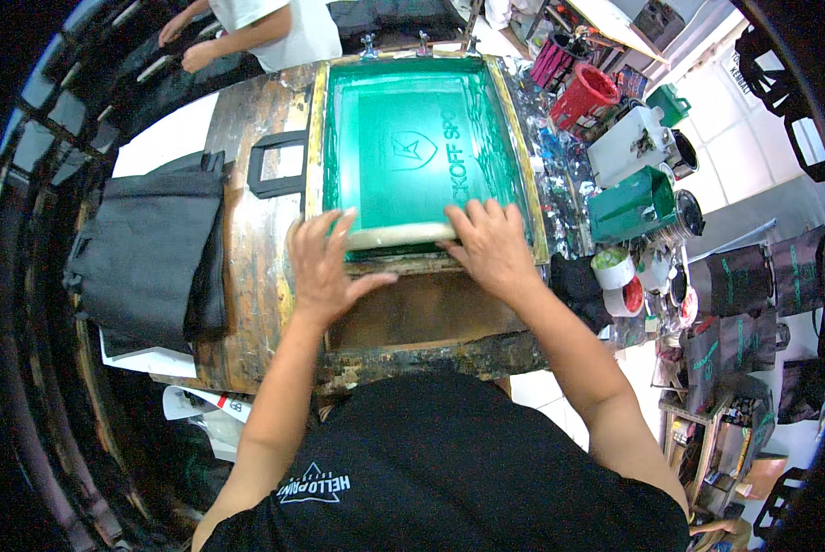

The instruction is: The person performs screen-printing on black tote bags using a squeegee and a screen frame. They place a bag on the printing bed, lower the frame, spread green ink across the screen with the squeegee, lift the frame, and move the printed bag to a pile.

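In front of me lies a screen-printing frame with wooden edges and a mesh covered in green ink, a shield emblem and lettering showing through. A pale squeegee rests across its near end. My right hand has its fingers curled over the squeegee's right end. At the left end is my left hand, fingers apart and thumb stretched out; whether it touches the squeegee is hard to see. A black bag handle sticks out from under the frame's left side.
Black fabric bags are stacked at the left. Hinge clamps hold the frame's far edge. Ink tubs, including a red bucket and a green container, crowd the right side. Another person stands at the far left.
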`<action>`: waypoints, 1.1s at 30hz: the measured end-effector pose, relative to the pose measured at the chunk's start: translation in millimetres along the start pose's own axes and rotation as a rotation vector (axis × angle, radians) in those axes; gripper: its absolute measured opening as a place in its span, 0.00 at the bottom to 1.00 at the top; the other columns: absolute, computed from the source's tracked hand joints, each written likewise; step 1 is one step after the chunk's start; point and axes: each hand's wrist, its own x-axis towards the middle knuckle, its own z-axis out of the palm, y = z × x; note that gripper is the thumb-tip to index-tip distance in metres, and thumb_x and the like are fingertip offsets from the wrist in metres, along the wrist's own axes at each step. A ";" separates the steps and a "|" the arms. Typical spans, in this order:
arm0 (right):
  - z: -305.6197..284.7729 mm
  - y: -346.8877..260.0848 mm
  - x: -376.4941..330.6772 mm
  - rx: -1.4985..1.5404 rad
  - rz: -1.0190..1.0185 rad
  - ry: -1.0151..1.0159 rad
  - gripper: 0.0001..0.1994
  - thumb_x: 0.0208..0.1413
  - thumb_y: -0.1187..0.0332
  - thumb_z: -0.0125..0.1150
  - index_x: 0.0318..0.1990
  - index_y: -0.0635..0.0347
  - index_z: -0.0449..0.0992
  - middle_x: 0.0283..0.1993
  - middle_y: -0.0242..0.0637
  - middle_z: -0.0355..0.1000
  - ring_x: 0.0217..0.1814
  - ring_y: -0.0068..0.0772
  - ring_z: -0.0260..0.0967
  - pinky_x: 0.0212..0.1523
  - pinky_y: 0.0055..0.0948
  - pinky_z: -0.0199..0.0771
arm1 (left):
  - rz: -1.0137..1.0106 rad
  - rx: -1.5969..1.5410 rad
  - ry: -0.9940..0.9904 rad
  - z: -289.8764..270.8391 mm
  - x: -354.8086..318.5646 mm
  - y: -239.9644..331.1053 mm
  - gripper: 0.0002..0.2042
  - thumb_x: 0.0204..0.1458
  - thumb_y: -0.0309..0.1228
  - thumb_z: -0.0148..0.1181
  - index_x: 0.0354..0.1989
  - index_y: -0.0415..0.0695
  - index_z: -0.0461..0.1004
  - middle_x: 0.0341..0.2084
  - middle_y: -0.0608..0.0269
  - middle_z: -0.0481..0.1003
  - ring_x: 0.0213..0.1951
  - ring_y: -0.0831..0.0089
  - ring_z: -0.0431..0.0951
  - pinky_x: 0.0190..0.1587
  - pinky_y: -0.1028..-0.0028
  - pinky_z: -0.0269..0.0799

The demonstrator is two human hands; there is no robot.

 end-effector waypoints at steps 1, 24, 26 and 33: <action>-1.2 -1.0 -4.8 0.011 -0.010 0.021 0.22 0.50 0.63 0.74 0.53 0.47 0.75 0.44 0.34 0.70 0.49 0.39 0.68 0.49 0.42 0.62 | -0.023 0.021 0.031 -4.9 -9.6 -2.1 0.47 0.36 0.62 0.78 0.61 0.41 0.74 0.58 0.53 0.68 0.59 0.51 0.67 0.63 0.50 0.61; -138.4 27.5 115.0 -0.122 -0.055 0.583 0.22 0.54 0.51 0.64 0.53 0.49 0.80 0.41 0.39 0.72 0.46 0.44 0.70 0.53 0.47 0.61 | -0.456 -0.724 0.446 -40.1 91.0 -10.7 0.45 0.56 0.41 0.76 0.74 0.32 0.56 0.57 0.50 0.73 0.56 0.65 0.75 0.61 0.63 0.70; -158.9 34.1 146.1 -0.115 -0.075 0.619 0.22 0.56 0.50 0.62 0.54 0.51 0.80 0.40 0.43 0.76 0.47 0.48 0.73 0.51 0.48 0.64 | -0.321 -0.608 0.480 -21.6 89.6 -44.0 0.49 0.58 0.42 0.74 0.78 0.33 0.47 0.56 0.49 0.72 0.55 0.64 0.74 0.59 0.63 0.71; -192.7 44.3 180.6 -0.050 -0.003 0.485 0.17 0.59 0.51 0.49 0.33 0.56 0.72 0.28 0.33 0.66 0.34 0.33 0.61 0.46 0.42 0.65 | -0.657 0.108 -0.341 19.0 24.6 -35.6 0.55 0.56 0.41 0.73 0.81 0.36 0.37 0.52 0.34 0.70 0.51 0.42 0.75 0.56 0.55 0.72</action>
